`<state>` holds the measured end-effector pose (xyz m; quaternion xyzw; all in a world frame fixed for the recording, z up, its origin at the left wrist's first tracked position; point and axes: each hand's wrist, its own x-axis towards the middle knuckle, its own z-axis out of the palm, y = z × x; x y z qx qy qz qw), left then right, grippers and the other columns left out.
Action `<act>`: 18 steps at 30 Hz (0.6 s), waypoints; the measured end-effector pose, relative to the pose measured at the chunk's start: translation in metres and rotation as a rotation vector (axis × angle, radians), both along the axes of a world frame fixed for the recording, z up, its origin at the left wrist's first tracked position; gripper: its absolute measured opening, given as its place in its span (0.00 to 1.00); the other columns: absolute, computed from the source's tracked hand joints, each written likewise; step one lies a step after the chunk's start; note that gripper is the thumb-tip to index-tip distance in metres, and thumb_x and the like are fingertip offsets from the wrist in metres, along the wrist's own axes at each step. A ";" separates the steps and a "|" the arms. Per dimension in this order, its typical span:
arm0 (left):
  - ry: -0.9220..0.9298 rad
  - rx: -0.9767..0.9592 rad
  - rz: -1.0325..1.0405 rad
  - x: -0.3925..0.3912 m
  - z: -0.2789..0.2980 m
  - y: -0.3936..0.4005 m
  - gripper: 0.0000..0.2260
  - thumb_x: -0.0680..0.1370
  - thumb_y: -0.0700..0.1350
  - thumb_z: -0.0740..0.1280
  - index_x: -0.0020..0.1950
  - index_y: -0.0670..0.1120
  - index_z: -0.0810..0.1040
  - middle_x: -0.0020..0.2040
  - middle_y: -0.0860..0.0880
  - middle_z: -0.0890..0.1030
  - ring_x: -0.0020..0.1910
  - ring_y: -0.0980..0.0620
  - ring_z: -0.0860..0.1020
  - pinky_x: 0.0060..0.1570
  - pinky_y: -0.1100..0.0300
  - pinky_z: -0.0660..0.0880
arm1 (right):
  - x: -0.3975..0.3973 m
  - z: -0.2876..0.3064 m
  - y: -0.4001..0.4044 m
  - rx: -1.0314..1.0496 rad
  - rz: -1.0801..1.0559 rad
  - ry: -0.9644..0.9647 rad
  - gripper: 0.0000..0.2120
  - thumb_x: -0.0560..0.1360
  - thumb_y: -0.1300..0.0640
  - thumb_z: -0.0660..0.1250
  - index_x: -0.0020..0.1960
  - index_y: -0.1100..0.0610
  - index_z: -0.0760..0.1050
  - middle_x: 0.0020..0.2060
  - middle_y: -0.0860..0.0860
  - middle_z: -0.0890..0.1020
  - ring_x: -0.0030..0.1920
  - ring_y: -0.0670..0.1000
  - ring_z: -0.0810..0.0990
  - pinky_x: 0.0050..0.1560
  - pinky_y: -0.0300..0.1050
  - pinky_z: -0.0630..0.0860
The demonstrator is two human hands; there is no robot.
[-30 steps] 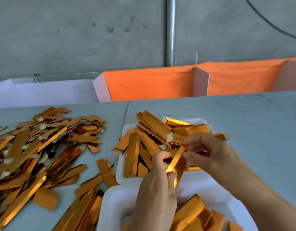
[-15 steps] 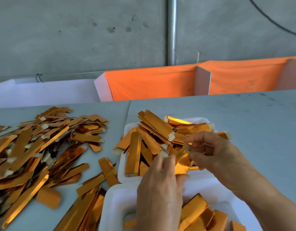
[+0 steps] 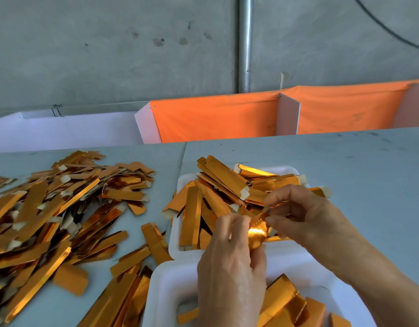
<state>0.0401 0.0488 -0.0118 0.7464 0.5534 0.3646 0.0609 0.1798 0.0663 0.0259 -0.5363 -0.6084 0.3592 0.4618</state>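
Both hands, L (image 3: 229, 267) & R (image 3: 305, 218), fingers pinched on one gold foil strip (image 3: 257, 228) above white tray (image 3: 174, 241) on tabletop (image 3: 357, 175).

No legible text, label, brand, number or sign found on any surface in view.

Surfaces checked:
- The gold piece (image 3: 257, 230) held by the left hand (image 3: 229, 267) and right hand (image 3: 305, 220) has a plain foil face, partly under glare.
- The gold strips (image 3: 222, 175) in the far white tray (image 3: 173, 241) are plain.
- The loose heap (image 3: 50, 208) left of that tray shows plain foil and bare grey backs.
- The orange cloth (image 3: 215, 119) behind that tray is unmarked.
- The concrete wall (image 3: 109, 55) behind that tray shows stains only.
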 end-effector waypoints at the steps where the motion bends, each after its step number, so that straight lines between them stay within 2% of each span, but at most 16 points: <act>1: -0.010 0.024 -0.011 0.000 -0.003 0.001 0.19 0.75 0.54 0.68 0.64 0.57 0.70 0.60 0.62 0.69 0.49 0.64 0.69 0.35 0.80 0.59 | 0.000 0.000 0.000 0.009 0.009 -0.045 0.16 0.70 0.67 0.72 0.46 0.45 0.79 0.43 0.48 0.81 0.39 0.40 0.80 0.37 0.34 0.76; 3: -0.047 0.026 -0.027 -0.002 -0.007 0.002 0.17 0.77 0.56 0.63 0.65 0.60 0.66 0.58 0.65 0.66 0.49 0.66 0.65 0.37 0.80 0.60 | -0.001 0.001 -0.001 0.039 0.026 -0.138 0.18 0.70 0.67 0.73 0.48 0.44 0.80 0.47 0.44 0.78 0.43 0.41 0.80 0.42 0.35 0.78; 5: -0.050 -0.001 -0.031 -0.003 -0.006 0.002 0.15 0.77 0.56 0.62 0.63 0.62 0.64 0.52 0.66 0.66 0.47 0.66 0.65 0.36 0.80 0.61 | -0.001 0.003 -0.002 0.065 0.042 -0.195 0.19 0.69 0.68 0.73 0.49 0.45 0.80 0.50 0.41 0.75 0.44 0.42 0.80 0.45 0.36 0.78; 8: -0.055 -0.101 -0.032 -0.003 -0.004 0.001 0.16 0.77 0.57 0.62 0.62 0.64 0.60 0.49 0.67 0.64 0.47 0.66 0.64 0.37 0.79 0.61 | 0.000 0.005 -0.003 0.074 0.055 -0.186 0.20 0.68 0.69 0.74 0.50 0.46 0.80 0.52 0.40 0.75 0.46 0.43 0.81 0.49 0.42 0.80; 10: -0.073 -0.119 -0.029 -0.003 -0.003 0.001 0.18 0.77 0.57 0.63 0.63 0.64 0.59 0.49 0.67 0.64 0.48 0.65 0.65 0.43 0.78 0.62 | -0.002 0.005 -0.004 0.046 0.077 -0.162 0.20 0.67 0.68 0.75 0.50 0.45 0.79 0.52 0.41 0.77 0.47 0.42 0.82 0.46 0.42 0.81; 13: -0.088 -0.110 -0.020 -0.005 -0.003 0.001 0.18 0.77 0.57 0.63 0.63 0.64 0.59 0.50 0.66 0.65 0.49 0.65 0.64 0.46 0.74 0.63 | -0.004 0.002 -0.004 0.000 0.098 -0.249 0.19 0.69 0.65 0.74 0.51 0.42 0.78 0.49 0.43 0.80 0.45 0.42 0.81 0.38 0.38 0.79; 18: -0.015 -0.040 -0.054 -0.002 -0.002 0.000 0.20 0.78 0.57 0.62 0.67 0.61 0.59 0.54 0.65 0.67 0.51 0.64 0.63 0.46 0.74 0.60 | -0.002 0.001 -0.001 -0.060 0.038 -0.241 0.16 0.72 0.62 0.72 0.46 0.41 0.77 0.41 0.44 0.81 0.31 0.37 0.78 0.31 0.32 0.73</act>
